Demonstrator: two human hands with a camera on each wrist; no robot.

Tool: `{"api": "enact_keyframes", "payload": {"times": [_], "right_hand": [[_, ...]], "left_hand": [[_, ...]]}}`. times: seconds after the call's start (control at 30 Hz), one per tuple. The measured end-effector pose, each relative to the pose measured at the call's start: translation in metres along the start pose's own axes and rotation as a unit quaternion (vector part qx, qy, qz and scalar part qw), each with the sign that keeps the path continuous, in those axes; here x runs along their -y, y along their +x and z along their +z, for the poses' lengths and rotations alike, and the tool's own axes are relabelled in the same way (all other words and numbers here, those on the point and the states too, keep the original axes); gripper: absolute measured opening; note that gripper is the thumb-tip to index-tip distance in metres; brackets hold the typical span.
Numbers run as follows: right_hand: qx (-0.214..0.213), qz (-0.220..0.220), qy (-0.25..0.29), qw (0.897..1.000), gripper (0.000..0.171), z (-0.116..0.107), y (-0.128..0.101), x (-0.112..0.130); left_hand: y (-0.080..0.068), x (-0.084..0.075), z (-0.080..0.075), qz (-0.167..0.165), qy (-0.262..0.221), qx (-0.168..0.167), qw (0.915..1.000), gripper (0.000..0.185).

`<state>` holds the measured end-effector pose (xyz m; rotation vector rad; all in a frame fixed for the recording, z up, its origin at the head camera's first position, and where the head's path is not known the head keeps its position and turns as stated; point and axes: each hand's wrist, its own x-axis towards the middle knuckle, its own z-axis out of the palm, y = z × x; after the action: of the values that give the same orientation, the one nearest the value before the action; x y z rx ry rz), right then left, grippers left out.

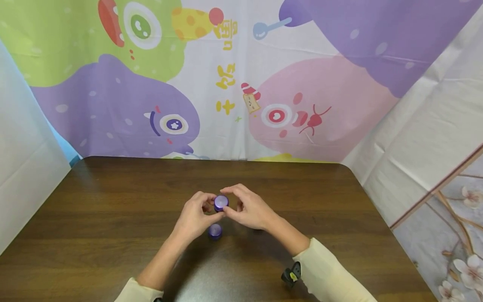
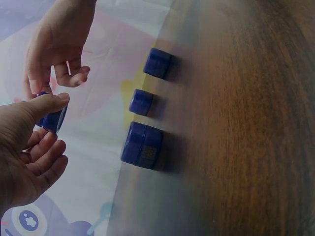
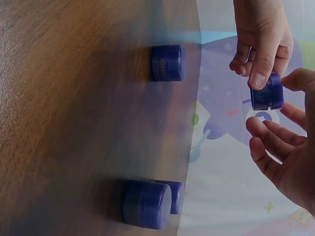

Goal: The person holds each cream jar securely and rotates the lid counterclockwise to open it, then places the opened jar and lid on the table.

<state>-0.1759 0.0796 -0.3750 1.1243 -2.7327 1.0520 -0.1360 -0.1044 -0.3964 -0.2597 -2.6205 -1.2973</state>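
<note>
Two hands met above the middle of the dark wooden table (image 1: 113, 218), the left hand (image 1: 194, 218) and right hand (image 1: 250, 209) each pinching between thumb and fingertips the small round purple plastic jar (image 1: 221, 203) held just off the surface. Three more little purple jars (image 2: 142, 145) stood on the table beneath, well away from every edge. Judging by its size and glossy hard shell, the held jar was probably light, stiff and somewhat slippery, best taken by the side wall with one hand and the cap rim with the other.
</note>
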Motion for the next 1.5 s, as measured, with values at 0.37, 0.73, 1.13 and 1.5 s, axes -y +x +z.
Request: {"api": "enact_keyframes", "payload": {"times": [0.37, 0.73, 1.13, 1.5], "right_hand": [[-0.012, 0.017, 0.002, 1.0, 0.04, 0.0013, 0.0, 0.0015], [-0.003, 0.003, 0.006, 1.0, 0.042, 0.0019, -0.0006, 0.0021], [-0.01, 0.0, 0.005, 1.0, 0.039, 0.0026, 0.0013, 0.0045], [0.005, 0.001, -0.008, 1.0, 0.05, -0.0003, 0.0035, 0.0077]], "left_hand": [[0.0012, -0.0003, -0.0004, 0.003, -0.004, -0.015, 0.9999, 0.035], [-0.0013, 0.0004, -0.0003, 0.008, -0.001, -0.021, 0.9998, 0.035], [-0.0029, -0.0004, -0.002, 0.004, -0.006, -0.014, 0.9999, 0.035], [-0.0027, 0.0011, -0.0015, 0.004, -0.002, -0.012, 0.9999, 0.035]]}}
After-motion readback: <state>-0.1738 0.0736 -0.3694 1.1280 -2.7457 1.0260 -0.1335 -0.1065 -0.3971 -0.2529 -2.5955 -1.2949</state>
